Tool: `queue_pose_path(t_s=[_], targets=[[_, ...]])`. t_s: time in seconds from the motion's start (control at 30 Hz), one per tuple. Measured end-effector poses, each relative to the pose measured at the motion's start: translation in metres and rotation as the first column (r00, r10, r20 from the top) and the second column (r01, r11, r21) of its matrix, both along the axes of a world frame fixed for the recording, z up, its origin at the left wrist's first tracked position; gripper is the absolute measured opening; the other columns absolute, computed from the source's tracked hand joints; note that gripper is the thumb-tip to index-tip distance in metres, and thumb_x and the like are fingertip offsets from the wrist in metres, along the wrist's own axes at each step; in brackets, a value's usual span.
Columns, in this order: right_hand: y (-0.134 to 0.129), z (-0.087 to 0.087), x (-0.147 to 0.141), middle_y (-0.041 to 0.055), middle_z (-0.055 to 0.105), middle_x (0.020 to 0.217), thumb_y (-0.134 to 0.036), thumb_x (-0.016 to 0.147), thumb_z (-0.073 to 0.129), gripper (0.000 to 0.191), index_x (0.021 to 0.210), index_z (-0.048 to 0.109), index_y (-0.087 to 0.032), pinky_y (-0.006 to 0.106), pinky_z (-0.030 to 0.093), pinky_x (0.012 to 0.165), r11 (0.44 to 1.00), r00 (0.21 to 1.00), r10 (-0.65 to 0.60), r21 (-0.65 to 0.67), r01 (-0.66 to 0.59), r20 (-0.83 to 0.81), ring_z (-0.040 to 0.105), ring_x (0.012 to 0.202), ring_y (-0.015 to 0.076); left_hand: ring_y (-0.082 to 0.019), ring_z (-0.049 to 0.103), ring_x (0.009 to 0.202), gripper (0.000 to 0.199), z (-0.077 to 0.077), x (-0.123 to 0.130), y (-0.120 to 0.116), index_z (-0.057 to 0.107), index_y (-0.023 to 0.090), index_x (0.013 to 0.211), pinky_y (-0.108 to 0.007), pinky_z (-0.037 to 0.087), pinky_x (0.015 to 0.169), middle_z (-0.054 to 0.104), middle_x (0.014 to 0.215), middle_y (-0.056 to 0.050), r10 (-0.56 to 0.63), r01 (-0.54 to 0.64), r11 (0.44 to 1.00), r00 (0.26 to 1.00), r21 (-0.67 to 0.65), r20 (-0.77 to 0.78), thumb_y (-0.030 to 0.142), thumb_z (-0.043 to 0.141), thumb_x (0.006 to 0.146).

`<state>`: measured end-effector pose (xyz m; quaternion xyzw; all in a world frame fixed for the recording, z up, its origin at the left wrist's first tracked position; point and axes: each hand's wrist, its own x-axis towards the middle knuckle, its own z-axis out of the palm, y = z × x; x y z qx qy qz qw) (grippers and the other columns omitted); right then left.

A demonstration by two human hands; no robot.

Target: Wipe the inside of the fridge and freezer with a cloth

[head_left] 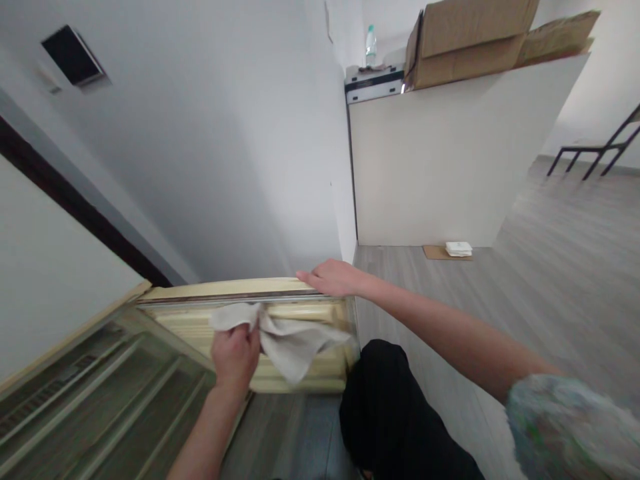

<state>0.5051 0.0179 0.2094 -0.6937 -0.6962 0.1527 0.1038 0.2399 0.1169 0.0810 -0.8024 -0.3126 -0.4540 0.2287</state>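
Observation:
A pale grey cloth (295, 347) is bunched in my left hand (234, 357), its loose end hanging to the right and slightly blurred. Behind the cloth is the ribbed inner side of a yellowed door (200, 327), swung open from a fridge-like cabinet (125, 393) with glassy shelves at the lower left. My right hand (334, 277) grips the door's edge near its outer corner, some fingers hidden behind it.
My black-trousered knee (385, 400) is close to the door's outer end. A white partition (430, 160) bears cardboard boxes (470, 40) and a plastic bottle (371, 45). At its foot lies a white packet (459, 249) on the grey floor (560, 267). A chair (590, 150) stands far right.

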Motion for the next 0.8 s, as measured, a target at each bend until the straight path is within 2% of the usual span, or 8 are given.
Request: queue_pose_path(t_s=[0.07,0.1,0.2,0.27,0.4,0.5,0.6,0.8], targets=[[-0.001,0.001,-0.001,0.0224,0.075,0.108,-0.081,0.096,0.003,0.105,0.101,0.079,-0.01,0.037,0.052,0.087,1.0,1.0,0.007,0.001,-0.007,-0.003,0.071,0.106,0.0338,-0.024,0.044,0.057,0.041,0.012,-0.037,0.031,0.046,0.025,0.056,-0.034,0.03,0.055,0.048,0.055,-0.007,0.1,-0.098,0.994,0.994,-0.052,0.032,0.036,0.051,0.096],[-0.002,0.001,-0.002,0.022,0.076,0.107,-0.081,0.097,0.003,0.104,0.1,0.079,-0.01,0.037,0.052,0.086,1.0,1.0,0.01,0.003,-0.01,-0.005,0.071,0.105,0.0338,-0.023,0.043,0.057,0.042,0.019,-0.051,0.042,0.042,0.026,0.057,-0.034,0.029,0.056,0.046,0.056,-0.005,0.174,-0.168,0.977,0.984,-0.131,0.034,0.039,0.049,0.097],[-0.004,0.001,-0.004,0.0218,0.076,0.102,-0.083,0.095,0.003,0.105,0.097,0.08,-0.01,0.038,0.053,0.084,1.0,1.0,0.003,0.003,-0.003,-0.004,0.072,0.101,0.0343,-0.024,0.045,0.061,0.042,0.031,-0.067,0.049,0.038,0.027,0.059,-0.035,0.032,0.061,0.048,0.06,-0.005,0.227,-0.216,0.929,0.974,-0.299,0.001,0.043,0.044,0.098],[-0.006,0.0,-0.005,0.0223,0.075,0.101,-0.085,0.093,0.003,0.107,0.096,0.08,-0.01,0.038,0.053,0.082,1.0,1.0,-0.004,-0.003,0.004,0.01,0.072,0.099,0.0347,-0.025,0.048,0.062,0.042,0.027,-0.055,0.033,0.041,0.026,0.059,-0.036,0.033,0.062,0.051,0.06,-0.007,0.168,-0.166,0.933,0.986,-0.319,-0.023,0.043,0.044,0.097],[-0.007,-0.001,-0.006,0.0226,0.075,0.102,-0.086,0.091,0.002,0.109,0.099,0.08,-0.011,0.038,0.053,0.082,1.0,0.999,-0.009,-0.006,0.009,0.043,0.072,0.099,0.035,-0.027,0.06,0.071,0.041,0.001,-0.01,-0.009,0.053,0.024,0.06,-0.037,0.044,0.068,0.063,0.067,-0.011,0.057,-0.07,0.94,0.997,-0.333,-0.048,0.042,0.048,0.096],[-0.007,0.001,-0.005,0.0218,0.076,0.102,-0.085,0.092,0.0,0.108,0.1,0.08,-0.012,0.038,0.053,0.083,1.0,0.999,-0.007,-0.006,0.007,0.053,0.072,0.099,0.034,-0.028,0.064,0.078,0.042,-0.012,0.003,-0.014,0.055,0.024,0.06,-0.039,0.05,0.075,0.067,0.072,-0.013,0.05,-0.045,0.931,0.999,-0.363,0.005,0.044,0.047,0.095],[-0.007,0.003,-0.005,0.0208,0.076,0.105,-0.082,0.095,0.002,0.104,0.101,0.079,-0.012,0.037,0.052,0.083,1.0,0.999,-0.012,-0.015,0.013,0.047,0.071,0.102,0.0337,-0.029,0.063,0.077,0.043,-0.006,-0.012,0.009,0.046,0.026,0.057,-0.042,0.051,0.077,0.062,0.068,-0.013,0.128,-0.084,0.912,0.988,-0.401,0.085,0.049,0.045,0.093],[-0.008,0.004,-0.008,0.0212,0.076,0.103,-0.08,0.097,0.005,0.101,0.101,0.079,-0.011,0.039,0.052,0.081,1.0,0.998,-0.024,-0.016,0.025,0.065,0.072,0.099,0.0346,-0.028,0.058,0.086,0.036,0.025,-0.074,0.08,0.032,0.027,0.064,-0.05,0.052,0.09,0.049,0.07,-0.006,0.315,-0.198,0.847,0.934,-0.493,0.167,0.048,0.042,0.091]])
